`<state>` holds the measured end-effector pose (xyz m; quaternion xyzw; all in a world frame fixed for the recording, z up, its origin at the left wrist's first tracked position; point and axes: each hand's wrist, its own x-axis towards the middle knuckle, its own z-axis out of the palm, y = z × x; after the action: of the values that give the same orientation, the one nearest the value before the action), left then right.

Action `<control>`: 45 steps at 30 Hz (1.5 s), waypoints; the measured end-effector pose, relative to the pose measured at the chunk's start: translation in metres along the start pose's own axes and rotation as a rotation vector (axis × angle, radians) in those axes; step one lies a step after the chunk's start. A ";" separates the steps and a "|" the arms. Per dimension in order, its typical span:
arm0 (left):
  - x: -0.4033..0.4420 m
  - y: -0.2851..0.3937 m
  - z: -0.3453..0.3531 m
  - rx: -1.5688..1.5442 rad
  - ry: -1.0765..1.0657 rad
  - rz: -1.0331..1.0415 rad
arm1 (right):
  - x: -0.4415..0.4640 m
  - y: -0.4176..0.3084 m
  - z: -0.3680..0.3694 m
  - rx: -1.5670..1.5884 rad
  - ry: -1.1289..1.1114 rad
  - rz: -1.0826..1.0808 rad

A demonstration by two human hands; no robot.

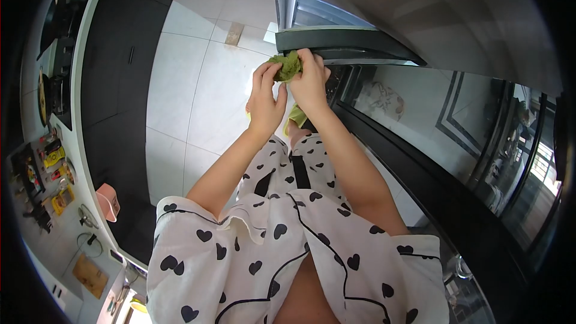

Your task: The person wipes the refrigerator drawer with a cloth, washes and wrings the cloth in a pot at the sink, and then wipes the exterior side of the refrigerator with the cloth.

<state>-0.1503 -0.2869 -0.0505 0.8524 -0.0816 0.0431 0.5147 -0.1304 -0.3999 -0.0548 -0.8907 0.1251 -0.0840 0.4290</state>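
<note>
A crumpled green cloth (287, 67) is bunched between my two hands in front of me. My left hand (265, 101) has its bent fingers on the cloth's left side. My right hand (310, 83) grips the cloth from the right, its fingers closed and partly hidden. Just beyond the right hand is the dark edge of an open door or drawer front (336, 41); I cannot tell whether the fingers touch it. Behind that edge shows a pale bluish compartment (330, 12).
A glossy dark glass-fronted appliance or cabinet (420, 105) runs along my right. To the left are dark cupboards (117, 78) below a counter holding a stove, a pan (43, 97) and several packets. A pink container (108, 202) hangs at the counter edge. White tiles (204, 102) cover the floor.
</note>
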 end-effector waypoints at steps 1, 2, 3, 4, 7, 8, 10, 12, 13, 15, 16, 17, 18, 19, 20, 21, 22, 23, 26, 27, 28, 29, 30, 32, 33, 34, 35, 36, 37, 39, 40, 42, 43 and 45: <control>0.003 -0.002 0.004 0.033 0.008 0.026 | -0.002 -0.001 0.001 0.011 0.005 -0.002; 0.006 -0.004 0.006 0.069 0.015 0.051 | -0.004 -0.003 0.002 0.024 0.009 -0.003; 0.009 -0.004 0.007 0.105 0.023 0.077 | -0.004 -0.005 0.001 0.021 -0.027 0.017; 0.010 -0.004 0.006 0.082 0.005 0.042 | -0.004 -0.008 -0.003 0.015 -0.062 0.036; 0.011 -0.005 0.006 0.019 -0.022 0.008 | -0.014 0.002 -0.003 0.105 0.031 -0.038; 0.008 -0.009 0.005 0.008 -0.013 0.041 | -0.019 0.005 -0.002 0.155 0.092 -0.086; 0.005 -0.014 0.000 0.017 0.005 0.072 | -0.029 0.006 -0.013 0.128 0.159 -0.184; -0.003 -0.013 -0.004 0.043 0.005 0.051 | -0.040 0.005 -0.019 0.090 0.224 -0.171; -0.004 -0.012 -0.005 0.087 0.005 0.105 | -0.045 0.002 -0.020 0.070 0.255 -0.112; -0.006 -0.011 -0.003 0.069 0.009 0.136 | -0.048 0.002 -0.021 0.146 0.281 0.012; -0.004 -0.010 -0.003 0.059 0.013 0.155 | -0.047 0.001 -0.022 0.205 0.253 0.023; -0.001 -0.009 -0.001 0.066 0.037 0.167 | -0.045 0.000 -0.023 0.263 0.227 0.034; 0.002 -0.006 0.000 0.071 0.061 0.179 | -0.044 -0.002 -0.026 0.319 0.201 0.045; 0.004 -0.005 0.001 0.077 0.084 0.188 | -0.038 -0.002 -0.027 0.268 0.194 0.002; 0.005 -0.007 0.003 0.065 0.074 0.156 | -0.029 -0.002 -0.026 0.217 0.186 -0.042; 0.006 -0.009 0.005 0.053 0.065 0.125 | -0.024 -0.003 -0.025 0.167 0.179 -0.087; 0.007 -0.010 0.006 0.041 0.057 0.096 | -0.024 -0.003 -0.025 0.085 0.138 -0.099; 0.009 -0.012 0.005 0.093 0.034 0.122 | -0.025 -0.004 -0.024 0.002 0.098 -0.112; 0.005 -0.012 -0.003 0.145 -0.024 0.103 | -0.030 -0.006 -0.019 -0.228 0.032 -0.172; 0.006 -0.014 -0.002 0.088 -0.026 0.046 | -0.029 -0.013 -0.017 -0.274 0.033 -0.169; 0.009 -0.016 -0.001 0.031 -0.025 -0.006 | -0.026 -0.016 -0.016 -0.318 0.037 -0.170; 0.011 -0.018 -0.001 0.050 -0.001 0.061 | -0.019 -0.015 -0.013 -0.290 0.054 -0.173; 0.013 -0.019 -0.001 0.046 -0.006 0.057 | -0.013 -0.018 -0.012 -0.302 0.014 -0.139; 0.016 -0.019 0.000 0.031 -0.015 0.051 | -0.002 -0.024 -0.015 -0.330 -0.063 -0.072; 0.019 -0.019 0.001 0.038 -0.016 0.059 | 0.003 -0.024 -0.015 -0.313 -0.058 -0.082; 0.020 -0.019 0.001 0.045 -0.018 0.062 | 0.005 -0.022 -0.015 -0.297 -0.059 -0.090; 0.019 -0.018 0.000 0.052 -0.022 0.062 | 0.005 -0.020 -0.015 -0.281 -0.063 -0.096; 0.018 -0.019 0.001 0.052 -0.011 0.074 | 0.004 -0.016 -0.014 -0.234 -0.064 -0.068; 0.018 -0.020 0.001 0.052 0.000 0.087 | 0.004 -0.011 -0.012 -0.186 -0.065 -0.039; 0.017 -0.017 0.002 0.004 0.003 0.054 | 0.006 -0.007 -0.013 -0.112 -0.091 0.016; 0.016 -0.013 0.001 -0.042 -0.006 0.006 | 0.007 -0.006 -0.015 -0.084 -0.116 0.045; 0.016 -0.012 0.002 -0.110 -0.014 -0.040 | 0.008 -0.001 -0.019 -0.030 -0.160 0.092; 0.017 -0.015 0.003 -0.131 -0.012 -0.037 | 0.009 0.003 -0.020 -0.005 -0.177 0.109; 0.016 -0.020 0.005 -0.191 -0.016 -0.057 | 0.008 0.010 -0.020 0.044 -0.189 0.131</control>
<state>-0.1307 -0.2842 -0.0676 0.8016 -0.0653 0.0134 0.5942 -0.1298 -0.4228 -0.0495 -0.8748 0.1403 0.0258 0.4630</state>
